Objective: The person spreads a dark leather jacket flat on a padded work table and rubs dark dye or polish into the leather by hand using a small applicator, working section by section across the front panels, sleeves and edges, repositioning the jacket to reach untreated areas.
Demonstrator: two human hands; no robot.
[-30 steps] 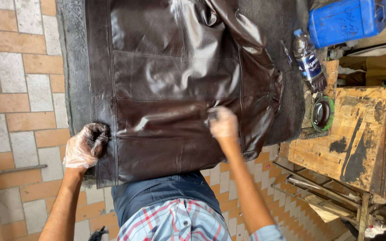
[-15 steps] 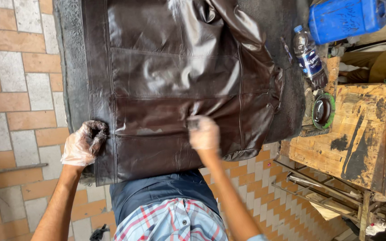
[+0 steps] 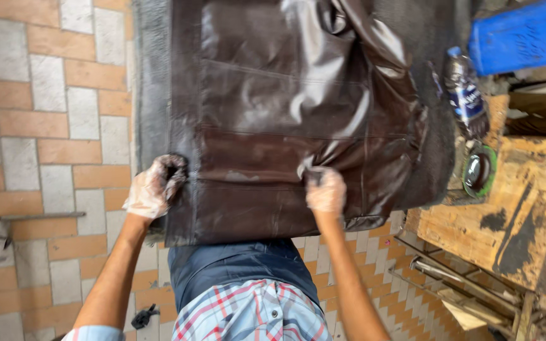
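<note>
The dark brown leather jacket (image 3: 285, 120) is spread flat on a bench covered with grey matting (image 3: 150, 76), its lower hem lying nearest the person. It is judged to be soft and pliable but fairly heavy, and its glossy, wet-looking surface is likely slippery; creases rise easily, so it is best taken by a seam or the edge. The left hand (image 3: 153, 188), in a thin clear glove, is closed over the jacket's side edge near the hem. The right hand (image 3: 325, 191), also gloved, is pressed on the lower panel; whether something is pinched in its grip cannot be told. The collar end is cut off by the frame's top. A plastic bottle (image 3: 466, 95) and a round tin (image 3: 478, 172) lie just beside the jacket, and the tin's contents are hard to make out.
</note>
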